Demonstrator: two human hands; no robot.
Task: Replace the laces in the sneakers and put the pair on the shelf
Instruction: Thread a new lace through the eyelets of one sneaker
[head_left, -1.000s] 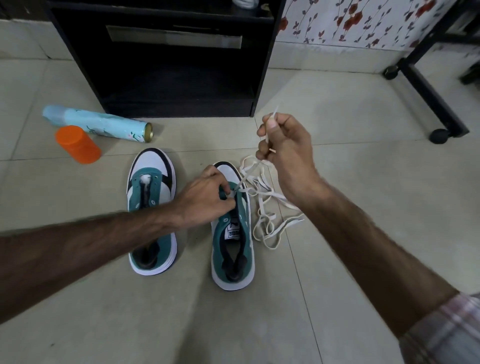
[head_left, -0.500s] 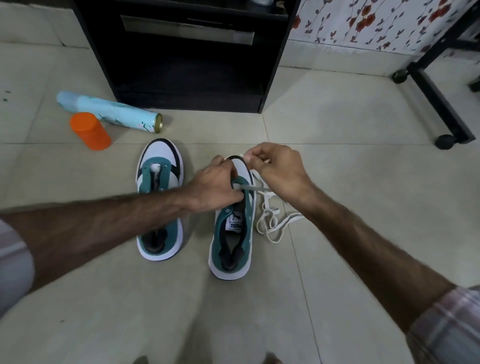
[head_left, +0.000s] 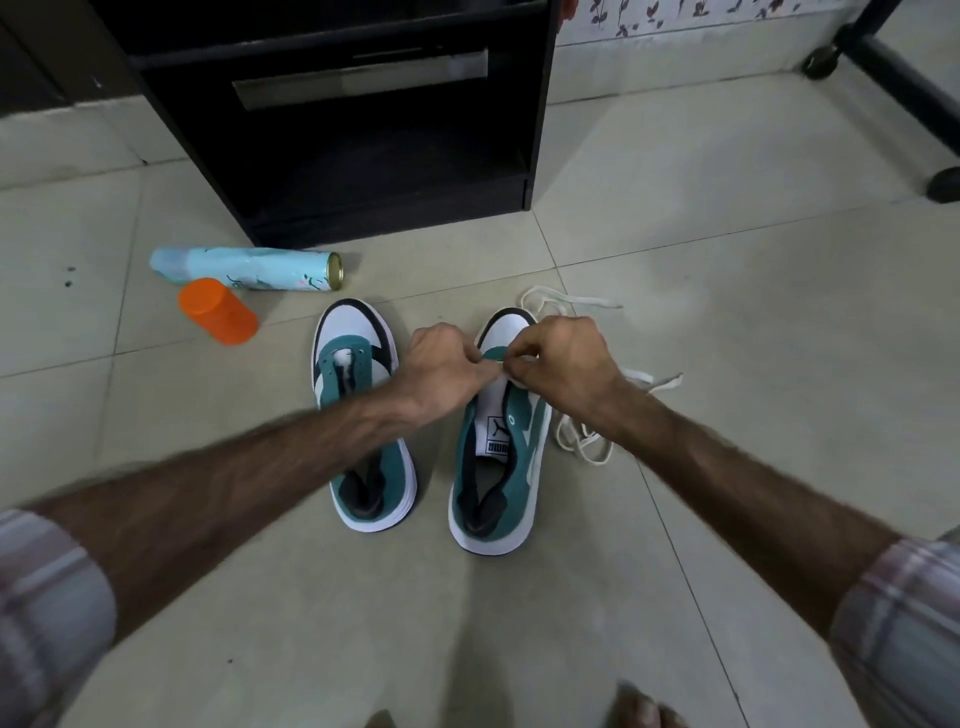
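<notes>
While both hands worked over the front of the right-hand teal-and-white suede sneaker (head_left: 501, 447), I logged the layout from the head view. The left hand (head_left: 441, 366) had its fingers curled, thumb and fingertips pinched at the eyelet area near the toe; the right hand (head_left: 558, 364) was likewise curled, pinching the cream flat shoelace (head_left: 582, 441) at the same spot. The two hands were touching or nearly so; I could not tell which fingers held the lace tip. The rest of the lace lay in loose loops on the beige tiled floor (head_left: 727, 312), just beside the shoe's outer edge and past its toe. The second teal-and-white sneaker (head_left: 358, 364) stood unlaced just beside the first, partly under the left forearm, toes pointing toward the black open shelf unit (head_left: 363, 156). A pale blue spray can (head_left: 244, 267) lay on its side near the shelf, with an orange plastic cap (head_left: 218, 310) just beside it.
</notes>
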